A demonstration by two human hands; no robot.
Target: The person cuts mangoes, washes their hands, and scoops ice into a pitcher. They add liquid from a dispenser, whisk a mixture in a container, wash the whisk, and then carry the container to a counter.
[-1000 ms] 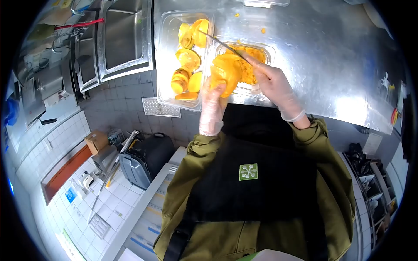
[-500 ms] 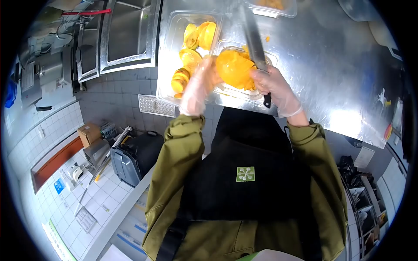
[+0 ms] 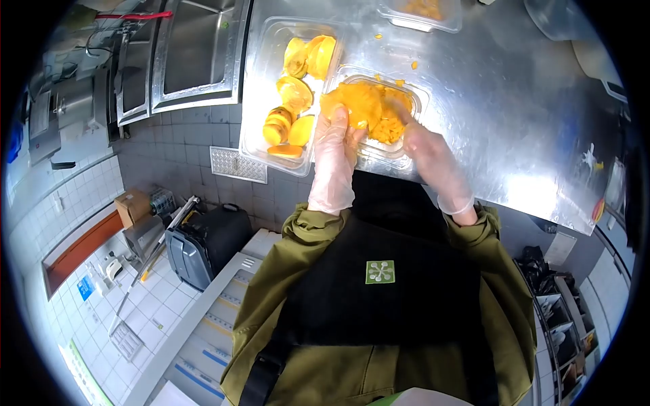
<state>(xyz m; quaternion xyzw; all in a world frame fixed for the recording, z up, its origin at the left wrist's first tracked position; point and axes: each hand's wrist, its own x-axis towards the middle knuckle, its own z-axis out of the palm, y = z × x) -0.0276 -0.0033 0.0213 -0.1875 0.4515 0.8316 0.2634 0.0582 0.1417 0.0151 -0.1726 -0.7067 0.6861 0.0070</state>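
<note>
My left hand (image 3: 334, 157), in a clear glove, is wrapped round a large peeled orange-yellow fruit piece (image 3: 352, 103) above a clear container (image 3: 399, 163). Small cut bits (image 3: 387, 130) lie in that container. Close by on the right, my gloved right hand (image 3: 433, 159) is closed and smeared by motion at the fingers; what it grips cannot be made out, and no knife shows clearly. Left of both hands, a long clear tray (image 3: 254, 122) holds several yellow fruit pieces (image 3: 295, 93).
Another clear container (image 3: 433, 26) with orange bits is at the counter's far edge. A few crumbs (image 3: 414, 65) dot the steel counter (image 3: 501, 101). A sink (image 3: 200, 54) lies at upper left, and a clear bowl (image 3: 555, 17) at upper right.
The fruit has tipped and shifted slightly left, uncovering cut bits beneath. My left hand has moved right, under the fruit. The knife seen earlier in my right hand no longer shows clearly.
</note>
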